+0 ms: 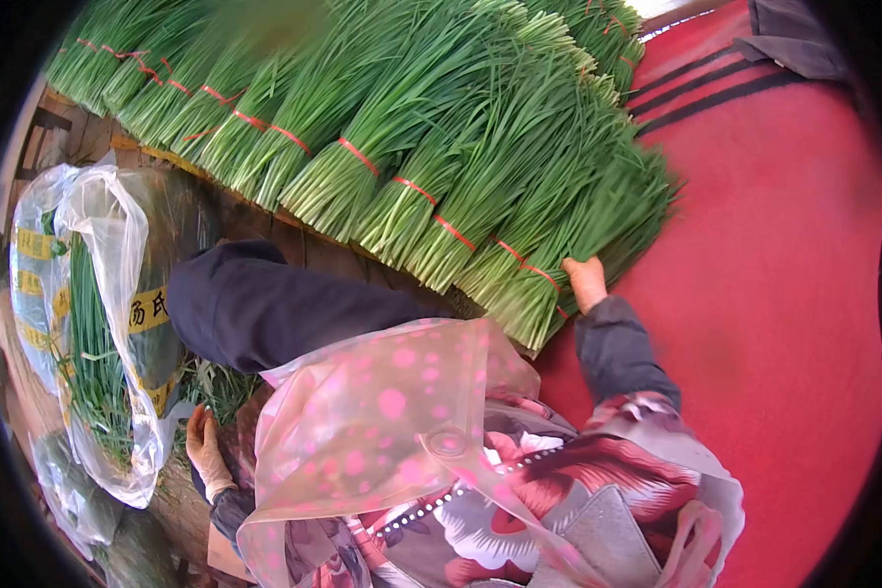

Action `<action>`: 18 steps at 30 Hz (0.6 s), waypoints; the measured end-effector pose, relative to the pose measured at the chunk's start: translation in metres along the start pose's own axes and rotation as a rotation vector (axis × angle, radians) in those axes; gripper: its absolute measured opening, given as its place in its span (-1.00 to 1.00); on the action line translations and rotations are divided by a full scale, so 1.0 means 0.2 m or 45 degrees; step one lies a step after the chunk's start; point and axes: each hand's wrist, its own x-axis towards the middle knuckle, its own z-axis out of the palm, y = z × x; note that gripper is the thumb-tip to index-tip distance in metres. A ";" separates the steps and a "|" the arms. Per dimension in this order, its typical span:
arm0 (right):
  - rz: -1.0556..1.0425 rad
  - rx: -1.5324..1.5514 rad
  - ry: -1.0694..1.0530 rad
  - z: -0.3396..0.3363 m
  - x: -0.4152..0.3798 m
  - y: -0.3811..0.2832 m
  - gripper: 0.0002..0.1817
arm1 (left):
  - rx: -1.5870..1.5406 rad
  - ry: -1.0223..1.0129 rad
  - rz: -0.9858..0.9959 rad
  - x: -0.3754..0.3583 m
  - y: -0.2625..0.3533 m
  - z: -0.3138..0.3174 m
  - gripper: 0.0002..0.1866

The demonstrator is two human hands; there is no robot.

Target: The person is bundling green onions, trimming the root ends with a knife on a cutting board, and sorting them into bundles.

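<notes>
Long green stalks tied with red bands lie in a row of bundles (402, 167) across the top. At the row's right end, my right hand (586, 282) has its fingers closed on a banded bundle (549, 269). Down at the left, my left hand (206, 446) hangs beside an open clear plastic bag (108, 206); its fingers look extended, with nothing visible in them. Loose green stalks (93, 343) lie inside that bag.
A red surface (755, 274) spans the right side, with dark cloth (799, 39) at its top. My bent leg (284, 299) is between the bag and the bundles. More wrapped plastic bags (78, 490) lie at the lower left. A pink dotted apron (392, 412) covers my lap.
</notes>
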 end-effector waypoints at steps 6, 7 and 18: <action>0.917 0.007 -0.450 -0.33 -0.01 -0.42 -0.16 | -0.080 0.026 -0.024 -0.03 0.04 0.02 -0.63; 0.848 0.083 -0.356 -0.43 0.09 -0.22 -0.04 | -0.089 0.030 -0.018 -0.04 0.05 0.03 -0.63; 0.486 -0.231 0.010 -0.06 0.41 0.46 -0.42 | 0.017 0.019 0.007 0.00 -0.04 0.00 -0.62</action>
